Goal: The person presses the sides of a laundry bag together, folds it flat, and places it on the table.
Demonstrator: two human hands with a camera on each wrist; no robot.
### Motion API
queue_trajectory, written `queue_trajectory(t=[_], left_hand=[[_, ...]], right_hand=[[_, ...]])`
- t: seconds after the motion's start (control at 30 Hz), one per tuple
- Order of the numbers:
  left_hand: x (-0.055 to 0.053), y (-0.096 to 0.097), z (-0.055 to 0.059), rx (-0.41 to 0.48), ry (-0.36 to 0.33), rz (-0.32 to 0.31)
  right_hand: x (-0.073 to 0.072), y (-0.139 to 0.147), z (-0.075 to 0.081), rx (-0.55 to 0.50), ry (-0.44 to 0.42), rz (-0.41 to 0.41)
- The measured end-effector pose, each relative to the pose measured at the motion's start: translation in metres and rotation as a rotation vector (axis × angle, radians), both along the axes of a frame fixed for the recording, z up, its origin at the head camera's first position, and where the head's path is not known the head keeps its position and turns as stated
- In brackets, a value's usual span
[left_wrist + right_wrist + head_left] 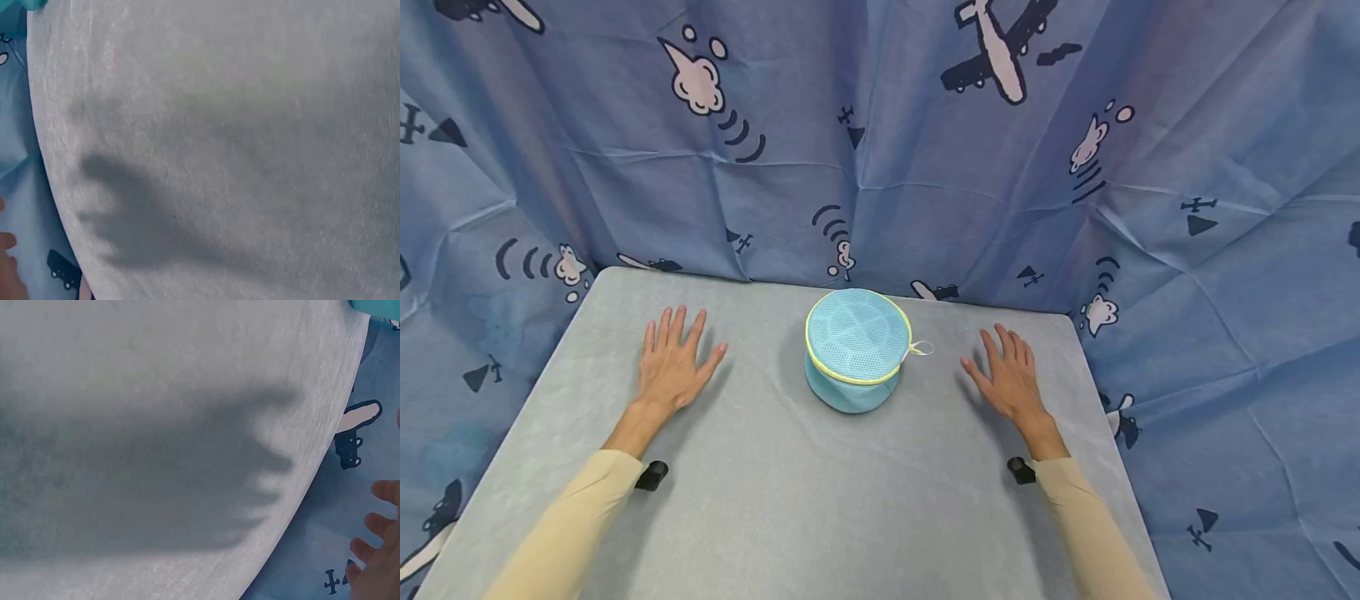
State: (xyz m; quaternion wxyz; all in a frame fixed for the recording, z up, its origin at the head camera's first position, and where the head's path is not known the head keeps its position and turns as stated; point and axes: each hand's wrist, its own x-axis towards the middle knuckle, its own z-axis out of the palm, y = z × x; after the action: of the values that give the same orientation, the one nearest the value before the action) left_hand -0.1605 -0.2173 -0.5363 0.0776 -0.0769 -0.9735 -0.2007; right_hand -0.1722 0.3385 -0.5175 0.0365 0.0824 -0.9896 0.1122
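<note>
A light blue mesh laundry bag (859, 337), round with yellow piping and a small white loop at its right side, stands near the back middle of the table. To its left, my left hand (672, 367) is held over the table with fingers straight and thumb spread. On the other side, my right hand (1011, 379) hovers with its fingers extended, apart from the loop. Neither hand holds anything. Only fingertips (7, 241) show at the edge of the left wrist view; part of the right hand's fingers (378, 525) shows in the right wrist view.
The grey table (820, 500) ends at a blue curtain (790, 200) printed with airplanes, which hangs behind it and along both sides. Black wrist cameras sit under both sleeves. Hand shadows fall on the tabletop.
</note>
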Motion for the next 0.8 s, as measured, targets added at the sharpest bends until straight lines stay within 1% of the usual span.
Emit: queue_trajectory(t=[0.13, 0.23, 0.3, 0.47, 0.6, 0.8], left_hand=[[0.000, 0.005, 0.001, 0.029, 0.114, -0.004], [0.000, 0.010, 0.003, 0.059, 0.164, -0.005], [0.000, 0.013, 0.005, 0.078, 0.171, -0.004], [0.001, 0.018, 0.009, 0.096, 0.160, 0.002], [0.002, 0.022, 0.011, 0.110, 0.158, 0.004], [0.004, 0.031, 0.016, 0.134, 0.150, 0.008]], right_hand=[[0.000, -0.006, 0.001, -0.076, 0.106, 0.029], [-0.001, -0.011, 0.003, -0.117, 0.171, 0.051], [-0.001, -0.014, 0.004, -0.136, 0.206, 0.066], [-0.001, -0.021, 0.007, -0.162, 0.261, 0.090], [0.000, -0.025, 0.010, -0.184, 0.274, 0.088], [0.000, -0.032, 0.017, -0.223, 0.262, 0.067]])
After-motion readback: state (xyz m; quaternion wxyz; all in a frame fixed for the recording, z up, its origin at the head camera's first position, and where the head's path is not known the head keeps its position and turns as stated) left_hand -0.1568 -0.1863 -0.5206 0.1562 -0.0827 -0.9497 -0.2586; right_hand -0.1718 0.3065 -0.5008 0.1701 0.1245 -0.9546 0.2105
